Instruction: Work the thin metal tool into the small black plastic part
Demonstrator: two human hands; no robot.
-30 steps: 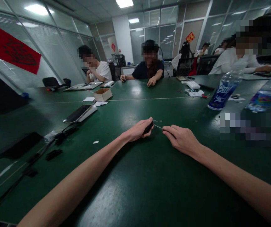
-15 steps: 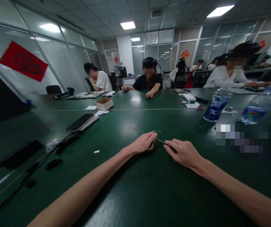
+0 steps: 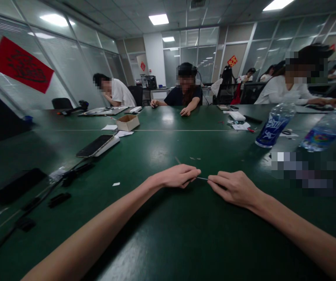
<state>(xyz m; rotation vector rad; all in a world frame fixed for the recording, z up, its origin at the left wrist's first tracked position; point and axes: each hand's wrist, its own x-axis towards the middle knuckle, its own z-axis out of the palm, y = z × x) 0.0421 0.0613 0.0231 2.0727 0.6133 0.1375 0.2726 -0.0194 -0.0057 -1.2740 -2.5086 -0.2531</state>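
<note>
A thin, light-coloured strip [image 3: 202, 178] spans the short gap between my two hands, low over the green table [image 3: 168, 234]. My left hand [image 3: 182, 175] is closed on its left part, fingers pressed together. At the strip's right end, my right hand [image 3: 232, 187] pinches it between thumb and fingertips. What the strip is made of is too small to tell. A faint thin end [image 3: 177, 160] shows behind my left hand. Just beyond the hands lie small scraps [image 3: 195, 158] on the table.
Two bottles [image 3: 274, 127] stand at the right. To the left are a phone-like device [image 3: 95, 146], black cables and a dark case [image 3: 14, 185]. Farther off sits an open cardboard box [image 3: 128, 123]. Several people sit around, one directly across [image 3: 185, 93].
Both hands have shifted slightly right in the view, and the gap between them is narrower. The strip now looks nearly level. The whole view has tilted a little.
</note>
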